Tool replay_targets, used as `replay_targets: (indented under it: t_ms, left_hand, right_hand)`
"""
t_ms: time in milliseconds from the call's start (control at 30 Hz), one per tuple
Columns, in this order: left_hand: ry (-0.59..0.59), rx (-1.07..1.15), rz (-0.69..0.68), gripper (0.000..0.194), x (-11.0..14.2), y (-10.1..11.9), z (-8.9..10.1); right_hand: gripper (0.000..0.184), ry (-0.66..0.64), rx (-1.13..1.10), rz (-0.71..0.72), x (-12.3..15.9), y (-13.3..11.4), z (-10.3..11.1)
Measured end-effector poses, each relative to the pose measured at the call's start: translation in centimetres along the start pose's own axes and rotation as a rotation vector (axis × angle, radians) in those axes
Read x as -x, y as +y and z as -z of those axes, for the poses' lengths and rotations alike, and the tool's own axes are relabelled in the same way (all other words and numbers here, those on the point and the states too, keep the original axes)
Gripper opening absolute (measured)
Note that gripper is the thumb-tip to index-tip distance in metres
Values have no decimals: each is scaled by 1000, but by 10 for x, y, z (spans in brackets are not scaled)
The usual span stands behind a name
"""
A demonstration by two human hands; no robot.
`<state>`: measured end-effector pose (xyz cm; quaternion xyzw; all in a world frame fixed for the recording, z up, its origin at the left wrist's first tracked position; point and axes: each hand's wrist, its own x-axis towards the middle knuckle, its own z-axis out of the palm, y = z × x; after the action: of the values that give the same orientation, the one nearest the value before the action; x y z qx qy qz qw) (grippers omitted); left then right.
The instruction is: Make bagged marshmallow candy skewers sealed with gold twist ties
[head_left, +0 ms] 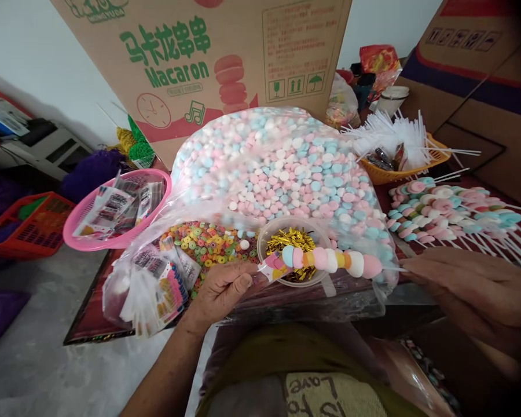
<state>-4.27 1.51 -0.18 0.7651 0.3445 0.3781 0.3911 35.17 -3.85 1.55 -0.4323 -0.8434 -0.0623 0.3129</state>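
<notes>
A marshmallow skewer (331, 260) with pink, white, blue and orange pieces is held level between my hands, over a clear round tub (264, 248) of gold twist ties (292, 240). My left hand (226, 288) is closed on a small printed plastic bag (272, 267), whose end meets the skewer's blue tip. Whether the tip is inside the bag I cannot tell. At the skewer's other end, my right hand (473, 289) pinches the bare white stick (393, 268); its far fingers are blurred and in shadow.
Behind the tub spreads a big clear bag of pastel marshmallows (282, 168). Ring-shaped candies (215, 243) and printed bags (156, 284) lie left, near a pink basket (167, 191). Finished-looking skewers (447, 211) and a yellow basket (386, 175) of white sticks stand right. A cardboard box (156, 145) rises behind.
</notes>
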Motion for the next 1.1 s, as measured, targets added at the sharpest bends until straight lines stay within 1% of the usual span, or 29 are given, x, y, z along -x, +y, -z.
replay_targets:
  t_ms: [33, 100, 133, 200, 267, 333, 400, 500, 567, 700, 767, 867, 967, 1000, 1100]
  left_hand:
    - [-19, 17, -9, 31, 0, -1, 0]
    - [-39, 60, -6, 29, 0, -1, 0]
    - [-34, 83, 2, 28, 0, 0, 0]
    - [-1, 139, 13, 25, 0, 1, -1]
    - [22, 205, 22, 28, 0, 1, -2]
    - [26, 248, 66, 35, 0, 0, -3]
    - [36, 258, 127, 41, 1, -2, -4]
    - [74, 227, 161, 40, 1, -4, -2]
    - [62, 181, 131, 35, 2, -5, 1]
    - [-30, 99, -10, 26, 1, -2, 8]
    - [-33, 62, -45, 24, -1, 1, 10]
    - [-29, 21, -41, 28, -2, 6, 11]
    - [-91, 32, -27, 32, -3, 8, 9]
    - [-95, 41, -18, 31, -2, 8, 9]
    - [-30, 54, 41, 28, -2, 5, 6]
  right_hand:
    - [34, -12, 12, 62, -17, -4, -2]
    - [32, 7, 27, 169, -42, -13, -2]
    - [31, 19, 41, 200, -50, -18, -1]
    - [28, 31, 70, 226, -56, -25, 2]
    - [28, 27, 81, 234, -55, -28, 2]
    - [28, 11, 67, 256, -49, -27, 1]
    - [31, -11, 51, 270, -43, -23, -1]
    - [36, -47, 36, 266, -36, -17, -2]
    - [38, -66, 18, 260, -34, -14, 0]
    - [43, -132, -40, 220, -38, -13, 7]
    - [45, -148, -70, 203, -39, -13, 8]
    - [43, -113, -70, 172, -39, -14, 5]
    - [39, -100, -57, 168, -38, -14, 4]
    - [37, -102, -62, 178, -38, -15, 3]
    - [33, -82, -63, 193, -37, -16, 3]
